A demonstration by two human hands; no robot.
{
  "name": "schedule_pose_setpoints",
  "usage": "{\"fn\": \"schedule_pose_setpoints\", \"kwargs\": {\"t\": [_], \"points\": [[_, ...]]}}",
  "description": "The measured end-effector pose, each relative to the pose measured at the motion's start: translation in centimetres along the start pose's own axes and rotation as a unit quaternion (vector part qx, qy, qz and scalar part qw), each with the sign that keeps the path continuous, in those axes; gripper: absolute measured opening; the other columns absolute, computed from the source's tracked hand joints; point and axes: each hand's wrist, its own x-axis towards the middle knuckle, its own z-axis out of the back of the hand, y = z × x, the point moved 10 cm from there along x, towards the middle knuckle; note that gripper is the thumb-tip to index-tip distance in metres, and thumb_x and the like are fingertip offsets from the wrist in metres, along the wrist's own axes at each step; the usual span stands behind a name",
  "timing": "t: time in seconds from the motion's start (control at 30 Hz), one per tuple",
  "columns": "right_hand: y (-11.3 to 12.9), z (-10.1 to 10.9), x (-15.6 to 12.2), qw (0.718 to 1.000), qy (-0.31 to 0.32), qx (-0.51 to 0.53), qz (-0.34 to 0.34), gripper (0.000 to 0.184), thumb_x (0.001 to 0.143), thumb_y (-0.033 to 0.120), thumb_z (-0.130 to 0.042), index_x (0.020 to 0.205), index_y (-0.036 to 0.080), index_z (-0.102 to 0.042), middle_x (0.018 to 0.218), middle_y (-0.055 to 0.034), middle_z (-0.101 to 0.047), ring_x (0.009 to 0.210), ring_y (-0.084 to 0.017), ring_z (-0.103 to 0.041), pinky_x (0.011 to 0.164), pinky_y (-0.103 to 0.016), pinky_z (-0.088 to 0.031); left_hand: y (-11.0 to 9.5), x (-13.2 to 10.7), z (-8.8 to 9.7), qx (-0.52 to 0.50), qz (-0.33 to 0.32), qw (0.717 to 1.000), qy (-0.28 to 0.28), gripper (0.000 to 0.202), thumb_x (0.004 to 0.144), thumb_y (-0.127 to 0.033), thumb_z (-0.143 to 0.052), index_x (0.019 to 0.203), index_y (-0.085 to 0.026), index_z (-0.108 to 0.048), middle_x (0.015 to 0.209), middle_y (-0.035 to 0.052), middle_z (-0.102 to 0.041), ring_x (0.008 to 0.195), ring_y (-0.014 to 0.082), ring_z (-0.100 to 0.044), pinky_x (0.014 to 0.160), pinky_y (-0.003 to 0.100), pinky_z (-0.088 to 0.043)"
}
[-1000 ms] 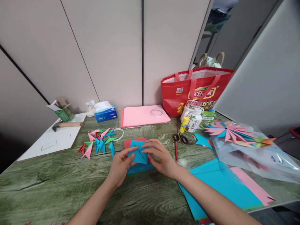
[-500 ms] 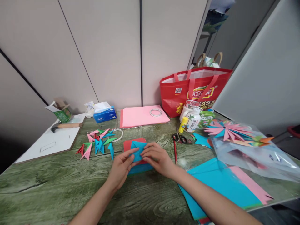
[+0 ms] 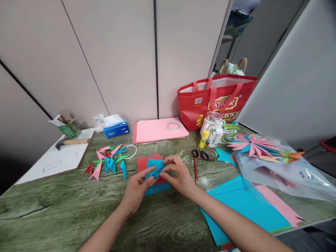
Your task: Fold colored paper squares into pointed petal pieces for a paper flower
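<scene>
A small blue paper piece (image 3: 155, 167), partly folded, is pinched between both my hands over the green wood-grain table (image 3: 52, 206). My left hand (image 3: 137, 188) grips its lower left edge with thumb and fingers. My right hand (image 3: 178, 176) pinches its right side, fingers curled. Under the piece lie red paper squares (image 3: 144, 162) and another blue sheet (image 3: 157, 189). Left of my hands is a cluster of several folded paper points (image 3: 110, 161) in pink, blue, green and red.
Large blue and pink sheets (image 3: 246, 206) lie at the right. Scissors (image 3: 199, 154), a red pencil (image 3: 195, 168), a glue stick (image 3: 202, 139) and a bottle (image 3: 216, 133) stand beyond. A red bag (image 3: 217, 99), pink paper stack (image 3: 157, 129), tissue box (image 3: 115, 127), hammer (image 3: 72, 141) and paper flower (image 3: 252, 145) ring the table.
The blue piece has been folded narrower between my hands; my right fingers shifted from pressing flat on it to pinching its right edge. The camera drifted slightly.
</scene>
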Motion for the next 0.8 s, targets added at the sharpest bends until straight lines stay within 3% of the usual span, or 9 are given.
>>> {"fn": "schedule_pose_setpoints", "kwargs": {"t": [0.1,0.27,0.47,0.8], "points": [[-1.9,-0.4,0.0,0.994,0.018,0.079,-0.076,0.012,0.067,0.027,-0.068,0.074,0.018,-0.063,0.109,-0.0087,-0.05,0.099,-0.021,-0.051,0.078,-0.032,-0.045,-0.1,-0.1,-0.5,-0.016,-0.003,1.0,0.021,0.034,0.066,-0.023,-0.069,0.099,-0.017,-0.066,0.104,0.0077,-0.067,0.092,0.0232,-0.063,0.088,0.037,-0.046],[-3.3,-2.8,-0.4,0.965,0.134,0.166,-0.15,0.016,0.07,0.029,-0.064,0.08,0.017,-0.065,0.079,-0.0034,-0.062,0.071,-0.015,-0.057,0.06,-0.024,-0.044,-0.4,0.0,-0.9,0.029,-0.008,0.999,0.039,0.029,0.066,-0.028,-0.068,0.094,-0.02,-0.067,0.096,0.0041,-0.07,0.084,0.023,-0.066,0.083,0.038,-0.049],[-4.1,-2.0,-0.3,0.972,0.084,0.144,-0.168,0.02,0.067,0.032,-0.066,0.077,0.015,-0.068,0.068,-0.0023,-0.063,0.06,-0.012,-0.052,0.052,-0.022,-0.04,-1.3,0.0,0.6,0.094,-0.033,0.994,-0.039,0.024,0.06,-0.027,-0.072,0.082,-0.018,-0.069,0.08,0.0035,-0.072,0.075,0.0235,-0.067,0.074,0.035,-0.053],[-4.5,-1.9,-0.5,0.969,0.06,0.162,-0.175,0.023,0.063,0.036,-0.069,0.074,0.017,-0.069,0.067,-0.0021,-0.063,0.059,-0.013,-0.053,0.049,-0.022,-0.041,0.0,0.0,1.0,-0.008,0.001,0.999,-0.054,0.029,0.059,-0.028,-0.074,0.084,-0.014,-0.07,0.074,0.0047,-0.073,0.071,0.0246,-0.068,0.078,0.041,-0.053]]}}
